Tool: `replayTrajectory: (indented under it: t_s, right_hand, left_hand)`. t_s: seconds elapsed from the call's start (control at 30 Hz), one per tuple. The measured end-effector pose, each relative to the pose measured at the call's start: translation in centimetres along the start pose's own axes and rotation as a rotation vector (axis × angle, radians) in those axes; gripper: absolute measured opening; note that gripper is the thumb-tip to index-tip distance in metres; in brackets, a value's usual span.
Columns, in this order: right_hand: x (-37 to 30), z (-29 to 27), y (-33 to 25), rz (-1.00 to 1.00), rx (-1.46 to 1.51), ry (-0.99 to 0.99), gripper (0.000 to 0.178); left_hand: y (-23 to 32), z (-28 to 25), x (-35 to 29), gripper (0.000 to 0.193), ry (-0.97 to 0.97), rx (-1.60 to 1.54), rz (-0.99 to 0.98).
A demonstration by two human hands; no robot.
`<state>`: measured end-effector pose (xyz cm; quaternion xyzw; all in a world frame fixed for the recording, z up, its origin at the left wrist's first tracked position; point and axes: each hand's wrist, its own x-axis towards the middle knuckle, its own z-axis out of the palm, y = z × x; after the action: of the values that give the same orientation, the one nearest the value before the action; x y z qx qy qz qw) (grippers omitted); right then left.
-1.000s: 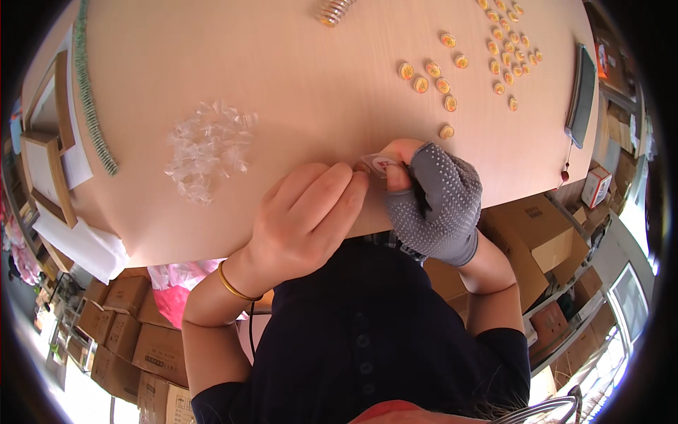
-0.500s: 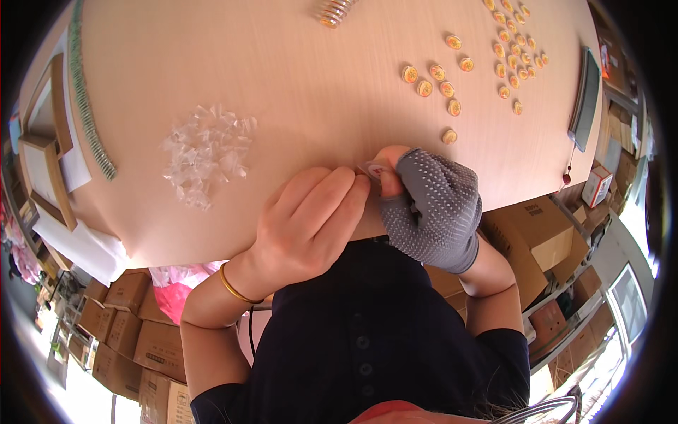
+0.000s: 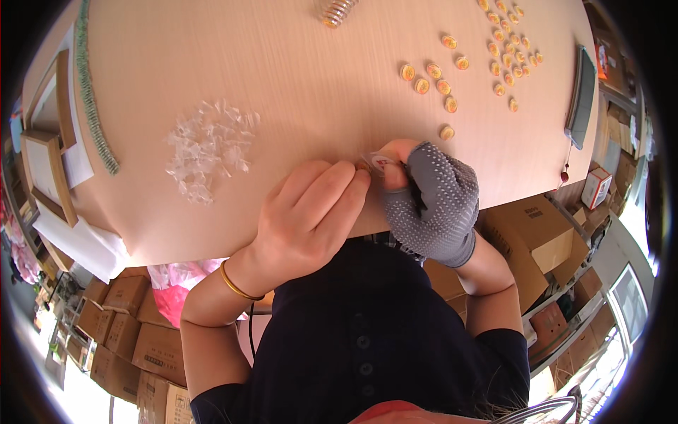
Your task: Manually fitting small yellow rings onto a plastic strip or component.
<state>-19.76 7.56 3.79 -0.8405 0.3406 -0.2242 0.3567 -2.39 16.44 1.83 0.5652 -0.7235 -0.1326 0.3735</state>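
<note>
My left hand (image 3: 308,218), bare with a gold bangle at the wrist, is closed in a pinch at the front part of the table. My right hand (image 3: 436,201), in a grey fingerless glove with white dots, pinches a small whitish piece with clear film (image 3: 381,162) between thumb and forefinger. The two hands' fingertips meet at this piece; its exact kind is too small to tell. Left of my hands lies a heap of clear plastic bits (image 3: 210,150). Several round orange-yellow pieces (image 3: 443,87) lie spread beyond my right hand, the nearest one (image 3: 447,132) close to the glove.
A coiled stack of ring-like pieces (image 3: 338,12) lies at the far edge. Along the left runs a long green strand (image 3: 90,99) beside wooden frames (image 3: 51,169). A dark flat case (image 3: 580,97) lies at the right edge. Cardboard boxes (image 3: 533,230) stand below the table.
The small whitish piece has turned slightly between my fingertips, showing more of its white face. My right thumb has shifted a little; both hands stay in place.
</note>
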Motion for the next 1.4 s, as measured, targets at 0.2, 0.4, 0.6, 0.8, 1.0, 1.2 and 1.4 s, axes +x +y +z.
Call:
replayTrajectory:
  t_s: [0.2, 0.4, 0.6, 0.8, 1.0, 1.2, 1.4]
  right_hand:
    - [0.1, 0.2, -0.3, 0.03, 0.004, -0.013, 0.006]
    - [0.4, 0.0, -0.7, 0.072, 0.028, -0.065, 0.005]
    - [0.3, 0.0, -0.4, 0.084, 0.066, 0.019, 0.004]
    - [0.0, 0.3, 0.1, 0.056, -0.054, -0.061, 0.014]
    - [-2.1, -0.5, 0.6, 0.237, 0.284, 0.298, 0.011]
    - [-5.0, -1.3, 2.6, 0.237, 0.535, 0.637, 0.017]
    - [-5.3, -0.8, 3.7, 0.181, 0.447, 0.592, 0.012]
  left_hand:
    - [-0.5, 0.4, -0.2, 0.031, 0.033, 0.036, 0.064]
    - [-0.3, 0.3, -0.2, 0.031, 0.025, 0.036, 0.036]
    - [-0.4, 0.4, -0.5, 0.031, 0.01, 0.065, 0.046]
    - [-0.5, 0.1, -0.5, 0.032, -0.032, 0.074, 0.045]
    - [0.3, 0.0, -0.1, 0.021, 0.0, 0.082, -0.008]
    - [0.9, 0.2, 1.1, 0.016, -0.017, -0.052, -0.134]
    - [-0.6, 4.4, 6.1, 0.004, -0.047, 0.013, -0.083]
